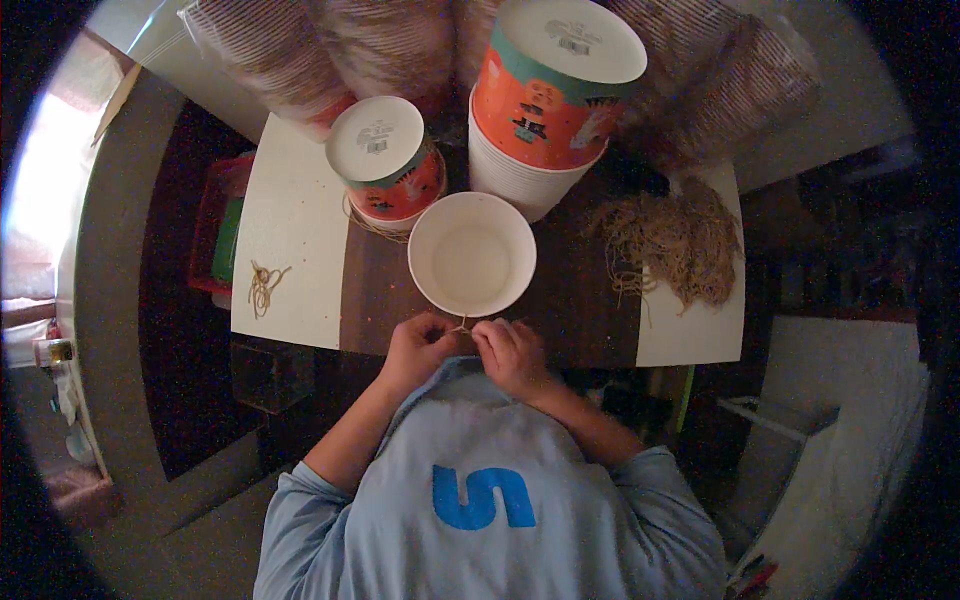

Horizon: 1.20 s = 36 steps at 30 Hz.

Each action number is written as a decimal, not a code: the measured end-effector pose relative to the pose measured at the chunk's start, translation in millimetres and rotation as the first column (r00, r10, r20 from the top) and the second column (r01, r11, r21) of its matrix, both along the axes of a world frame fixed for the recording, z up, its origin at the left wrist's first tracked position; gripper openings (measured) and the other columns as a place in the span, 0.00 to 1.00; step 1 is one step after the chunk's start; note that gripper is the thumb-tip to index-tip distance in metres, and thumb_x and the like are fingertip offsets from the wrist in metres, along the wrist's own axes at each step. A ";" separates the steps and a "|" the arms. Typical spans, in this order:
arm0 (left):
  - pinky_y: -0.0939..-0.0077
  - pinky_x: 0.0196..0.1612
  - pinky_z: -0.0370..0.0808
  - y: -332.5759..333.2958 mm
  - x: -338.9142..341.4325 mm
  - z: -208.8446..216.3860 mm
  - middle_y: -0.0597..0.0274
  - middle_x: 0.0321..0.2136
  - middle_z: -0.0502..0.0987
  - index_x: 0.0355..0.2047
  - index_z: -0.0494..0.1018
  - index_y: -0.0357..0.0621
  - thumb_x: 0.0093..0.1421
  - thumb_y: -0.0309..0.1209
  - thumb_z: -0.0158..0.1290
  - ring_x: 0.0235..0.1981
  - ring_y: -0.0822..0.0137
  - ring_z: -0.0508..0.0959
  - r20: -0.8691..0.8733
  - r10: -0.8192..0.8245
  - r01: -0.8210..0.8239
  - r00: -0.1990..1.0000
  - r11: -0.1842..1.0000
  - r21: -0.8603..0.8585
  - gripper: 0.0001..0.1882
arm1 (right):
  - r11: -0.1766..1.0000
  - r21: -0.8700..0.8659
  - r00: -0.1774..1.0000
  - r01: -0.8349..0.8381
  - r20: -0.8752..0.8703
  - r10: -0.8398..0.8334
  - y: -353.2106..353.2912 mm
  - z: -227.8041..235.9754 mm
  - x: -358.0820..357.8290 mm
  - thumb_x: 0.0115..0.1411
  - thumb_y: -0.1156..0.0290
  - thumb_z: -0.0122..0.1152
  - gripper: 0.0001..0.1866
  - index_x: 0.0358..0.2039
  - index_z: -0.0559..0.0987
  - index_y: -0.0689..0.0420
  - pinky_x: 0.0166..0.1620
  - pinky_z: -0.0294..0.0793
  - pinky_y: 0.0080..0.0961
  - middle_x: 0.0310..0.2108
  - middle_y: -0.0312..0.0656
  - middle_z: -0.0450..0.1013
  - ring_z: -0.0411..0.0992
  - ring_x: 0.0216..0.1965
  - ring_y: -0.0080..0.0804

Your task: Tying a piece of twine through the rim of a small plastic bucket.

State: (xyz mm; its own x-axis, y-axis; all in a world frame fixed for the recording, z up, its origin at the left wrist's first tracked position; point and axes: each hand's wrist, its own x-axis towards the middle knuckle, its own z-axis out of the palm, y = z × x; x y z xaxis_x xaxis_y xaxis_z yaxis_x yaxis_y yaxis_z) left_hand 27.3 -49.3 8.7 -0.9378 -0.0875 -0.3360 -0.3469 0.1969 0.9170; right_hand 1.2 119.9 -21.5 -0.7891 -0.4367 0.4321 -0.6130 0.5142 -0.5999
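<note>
Both hands meet at the table's front edge, just below the near rim of an upright, open white paper tub (pixel 428 262). My left hand (pixel 424 345) pinches a short piece of tan twine (pixel 463 325) between thumb and fingers. On the other side, my right hand (pixel 510 354) has its fingertips closed on the same twine, which runs up against the tub's front rim. Whether the twine passes through the tub wall is too small to tell. Inside the tub only the plain white bottom shows.
Behind stand upside-down printed orange-and-green tubs: a short stack (pixel 385 150) at left, a taller stack (pixel 540 110) at right. A tangled heap of twine (pixel 675 245) lies right, a small twine bundle (pixel 264 288) left. Plastic-wrapped stacks (pixel 390 50) line the table's back.
</note>
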 end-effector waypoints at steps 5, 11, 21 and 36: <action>0.83 0.32 0.70 0.1 0.2 -3.9 0.65 0.26 0.76 0.28 0.73 0.35 0.52 0.26 0.54 0.28 0.77 0.73 0.087 0.018 -0.034 0.996 0.983 0.181 0.06 | 0.991 -0.131 0.919 0.037 0.394 0.018 -5.1 -2.5 -1.2 0.52 0.75 0.54 0.06 0.31 0.71 0.58 0.31 0.70 0.33 0.27 0.45 0.72 0.71 0.28 0.41; 0.84 0.32 0.71 3.1 2.9 -9.9 0.65 0.26 0.76 0.29 0.73 0.36 0.52 0.27 0.55 0.27 0.78 0.73 0.142 0.082 -0.127 0.986 0.929 0.346 0.06 | 0.956 -0.286 0.805 0.057 0.580 0.125 -13.9 -10.3 0.2 0.53 0.77 0.53 0.07 0.33 0.74 0.61 0.33 0.71 0.26 0.28 0.45 0.73 0.73 0.30 0.32; 0.85 0.28 0.70 5.3 3.1 -4.2 0.66 0.23 0.76 0.26 0.74 0.35 0.51 0.29 0.57 0.23 0.79 0.72 0.165 0.103 -0.126 0.981 0.983 0.134 0.08 | 0.914 -0.396 0.743 0.092 0.638 0.202 -11.6 -2.2 -0.7 0.54 0.74 0.54 0.06 0.33 0.75 0.61 0.35 0.70 0.21 0.30 0.41 0.74 0.71 0.31 0.25; 0.83 0.30 0.71 6.7 5.9 -16.1 0.63 0.25 0.76 0.27 0.72 0.35 0.53 0.27 0.53 0.25 0.76 0.74 0.236 0.205 -0.271 0.950 0.918 0.289 0.06 | 0.704 -0.471 0.210 0.531 0.879 0.429 -17.1 -4.7 -1.6 0.57 0.67 0.51 0.08 0.30 0.77 0.55 0.29 0.62 0.12 0.25 0.29 0.71 0.65 0.26 0.14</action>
